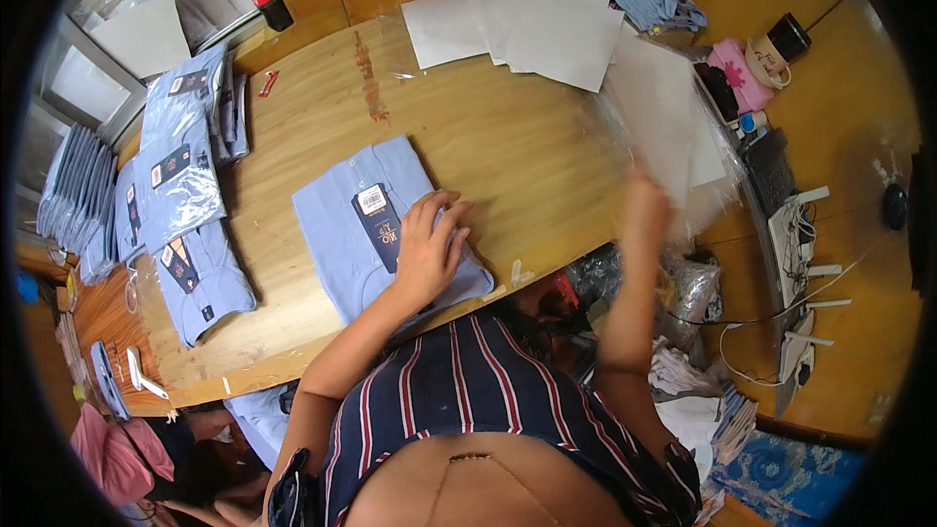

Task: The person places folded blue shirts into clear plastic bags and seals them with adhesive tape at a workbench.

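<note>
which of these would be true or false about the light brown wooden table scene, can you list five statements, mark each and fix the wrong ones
1. The left hand rests on a folded light-blue cloth garment. True.
2. The right hand also rests on that garment. False: it is apart from it, blurred, toward the table's right.
3. A dark rectangular tag lies on that garment. True.
4. White rectangular paper sheets lie along the near edge. False: they lie on the far side.

Navy short-sleeved top [478,381], red-and-white striped; thin gold-coloured chain necklace [470,457].
</note>
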`<state>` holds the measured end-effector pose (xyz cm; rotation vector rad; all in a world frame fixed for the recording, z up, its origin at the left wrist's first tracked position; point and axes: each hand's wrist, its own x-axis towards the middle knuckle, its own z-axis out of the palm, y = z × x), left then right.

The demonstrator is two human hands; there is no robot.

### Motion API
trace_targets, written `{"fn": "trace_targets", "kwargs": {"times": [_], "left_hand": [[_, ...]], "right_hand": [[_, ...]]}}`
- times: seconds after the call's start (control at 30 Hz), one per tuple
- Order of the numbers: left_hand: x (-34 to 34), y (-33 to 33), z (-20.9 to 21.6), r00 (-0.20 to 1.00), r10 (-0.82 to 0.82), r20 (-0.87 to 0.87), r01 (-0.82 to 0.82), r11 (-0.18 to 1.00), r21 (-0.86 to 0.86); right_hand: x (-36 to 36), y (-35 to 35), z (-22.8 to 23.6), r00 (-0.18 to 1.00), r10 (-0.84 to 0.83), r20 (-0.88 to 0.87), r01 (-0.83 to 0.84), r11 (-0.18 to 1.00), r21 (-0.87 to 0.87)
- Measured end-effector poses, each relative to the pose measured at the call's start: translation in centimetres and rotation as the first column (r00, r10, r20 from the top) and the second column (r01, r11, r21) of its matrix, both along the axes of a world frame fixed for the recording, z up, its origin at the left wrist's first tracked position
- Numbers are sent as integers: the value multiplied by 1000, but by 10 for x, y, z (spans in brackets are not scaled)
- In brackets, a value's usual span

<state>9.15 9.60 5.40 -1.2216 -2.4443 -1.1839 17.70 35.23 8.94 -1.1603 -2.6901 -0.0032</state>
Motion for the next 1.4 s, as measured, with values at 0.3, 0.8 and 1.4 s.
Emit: {"fn": "trace_targets", "kwargs": {"times": [0.3, 0.8, 1.4], "left_hand": [[-60, 59, -57, 994, 67, -83, -105, 723, -683], [-67, 132, -68, 901, -434, 21, 355, 707, -612], [-59, 142, -36, 864, -441, 243, 443, 437, -783]], "right_hand": [[-24, -92, -72, 823, 489, -290, -561, 617, -552], [-5, 46, -86, 802, 554, -223, -592, 688, -420], [-3, 59, -94, 671, 631, -389, -728, 661, -184]]}}
